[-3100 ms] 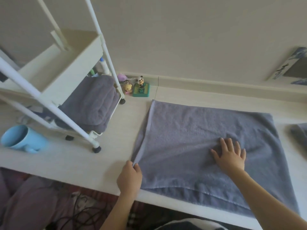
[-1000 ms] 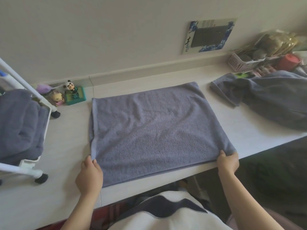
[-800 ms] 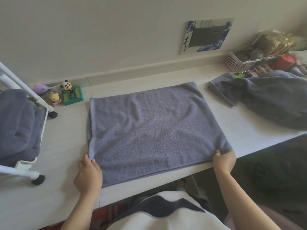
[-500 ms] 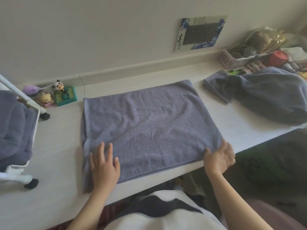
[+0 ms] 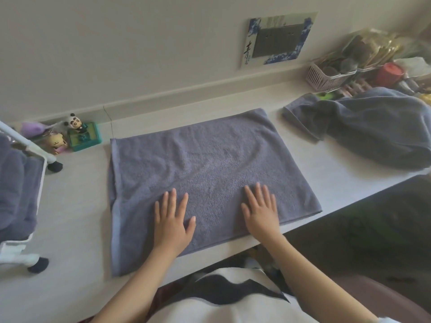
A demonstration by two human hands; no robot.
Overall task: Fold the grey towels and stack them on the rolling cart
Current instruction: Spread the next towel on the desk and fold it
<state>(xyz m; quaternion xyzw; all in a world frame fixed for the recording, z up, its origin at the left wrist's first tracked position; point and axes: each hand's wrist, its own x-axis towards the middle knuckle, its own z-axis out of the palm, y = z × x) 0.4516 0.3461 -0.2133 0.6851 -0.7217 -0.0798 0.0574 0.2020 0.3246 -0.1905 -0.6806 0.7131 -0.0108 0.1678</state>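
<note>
1. Pressing flat on the towel (image 5: 210,173), I had both palms down and fingers straight; my left hand (image 5: 172,220) and my right hand (image 5: 261,210) gripped nothing, only rested on the cloth near its six o'clock edge.
2. That towel lay on the desk (image 5: 77,206) at the centre of my view, already doubled as far as the layered near edge suggested, with wrinkles running toward twelve o'clock.
3. I judged I was smoothing it before another fold, so this piece was only partly done.
4. At nine o'clock the rolling cart (image 5: 35,155) held the folded grey towels (image 5: 16,190); I could not tell how many lay in that pile, since the frame cut it off.
5. At two o'clock the unfolded towel heap (image 5: 373,134) waited on the desk, well apart from my hands; whether it was one towel or more I could not tell.
6. My count: two hands, one towel under them, one loose heap, one cart with two black wheels showing.
7. At ten o'clock stood the figurines (image 5: 74,134): one panda, one small pink-and-yellow toy, one purple object behind.
8. At one o'clock sat one pink basket (image 5: 326,78), with one framed picture (image 5: 277,40) on the wall above.
9. Left to do, in my judgement: finish this fold, stack it on the cart, then the heap.
</note>
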